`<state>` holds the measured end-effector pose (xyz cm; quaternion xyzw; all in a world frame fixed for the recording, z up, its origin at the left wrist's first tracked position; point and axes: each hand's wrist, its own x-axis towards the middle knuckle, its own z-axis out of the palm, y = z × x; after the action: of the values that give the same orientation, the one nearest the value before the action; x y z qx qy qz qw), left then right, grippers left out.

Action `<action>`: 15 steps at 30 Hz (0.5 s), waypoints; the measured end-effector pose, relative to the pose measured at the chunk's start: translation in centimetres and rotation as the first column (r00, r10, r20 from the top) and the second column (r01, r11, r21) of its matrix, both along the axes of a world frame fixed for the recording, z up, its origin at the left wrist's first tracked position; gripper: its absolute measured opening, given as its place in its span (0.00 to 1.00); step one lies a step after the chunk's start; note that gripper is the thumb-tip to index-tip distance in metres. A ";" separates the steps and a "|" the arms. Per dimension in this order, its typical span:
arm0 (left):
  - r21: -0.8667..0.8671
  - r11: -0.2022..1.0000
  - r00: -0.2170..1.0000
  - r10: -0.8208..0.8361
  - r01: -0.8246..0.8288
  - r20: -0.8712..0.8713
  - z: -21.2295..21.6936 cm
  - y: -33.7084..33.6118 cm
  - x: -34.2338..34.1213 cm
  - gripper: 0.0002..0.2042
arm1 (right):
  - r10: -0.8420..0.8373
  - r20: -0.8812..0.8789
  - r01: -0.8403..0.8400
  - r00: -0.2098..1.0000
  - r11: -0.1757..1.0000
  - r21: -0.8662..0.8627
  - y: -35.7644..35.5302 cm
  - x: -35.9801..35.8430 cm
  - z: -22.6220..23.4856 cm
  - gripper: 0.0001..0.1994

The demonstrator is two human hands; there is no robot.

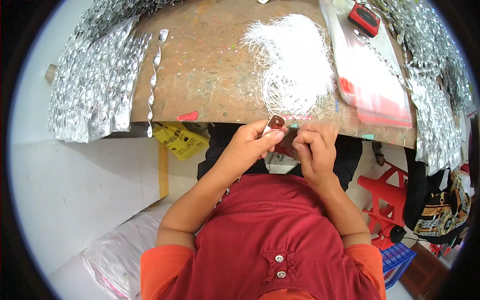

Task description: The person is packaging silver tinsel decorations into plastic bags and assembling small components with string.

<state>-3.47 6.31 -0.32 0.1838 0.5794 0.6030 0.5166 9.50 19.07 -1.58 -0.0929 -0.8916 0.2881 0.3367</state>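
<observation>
Just off the table's near edge, my left hand [250, 145] pinches the end of a shiny silver strip [274, 123], which has a small hole near its rounded tip. Part of a twisted silver strip shows below my left wrist; whether it is the same piece I cannot tell. Close by on the right is my right hand [316, 147], its fingers curled together and slightly blurred. Anything thin between those fingers is too small to make out. Beyond both hands lies a tangled heap of white strings [300, 65] on the brown table [210, 75].
Twisted silver strips [92, 90] are piled at the left, with a single twisted strip [153, 82] beside them. More silver strips [435, 112] hang at the right. Clear plastic bags [372, 75] lie under a red box-shaped device [364, 20]. A red stool [387, 195] stands below right.
</observation>
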 end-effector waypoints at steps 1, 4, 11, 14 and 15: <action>-0.008 1.000 1.000 -0.002 0.003 0.021 -0.1 0.1 0.0 0.12 | 0.001 0.000 -0.001 1.000 1.000 0.000 0.0 0.1 0.0 0.06; -0.024 1.000 0.998 -0.010 0.012 0.061 -0.1 0.2 0.0 0.12 | -0.049 0.002 0.048 0.999 0.995 0.085 0.5 0.2 0.0 0.08; -0.035 0.999 0.997 0.034 -0.031 0.075 0.8 -0.6 -0.6 0.11 | -0.101 -0.017 0.101 0.995 0.955 0.279 1.9 -1.1 -1.5 0.09; -0.008 0.999 0.998 0.031 -0.031 0.054 0.1 -0.5 -0.3 0.11 | -0.087 -0.020 0.089 0.996 0.958 0.271 1.7 -1.2 -1.4 0.08; -0.012 1.000 0.999 0.026 -0.026 0.039 0.1 -0.5 -0.2 0.12 | -0.104 0.006 0.100 0.995 0.966 0.238 1.6 -1.2 -1.4 0.08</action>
<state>-3.72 5.82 -0.25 0.1613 0.5748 0.6099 0.5211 8.28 20.67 -2.95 -0.1004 -0.9169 0.1607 0.3514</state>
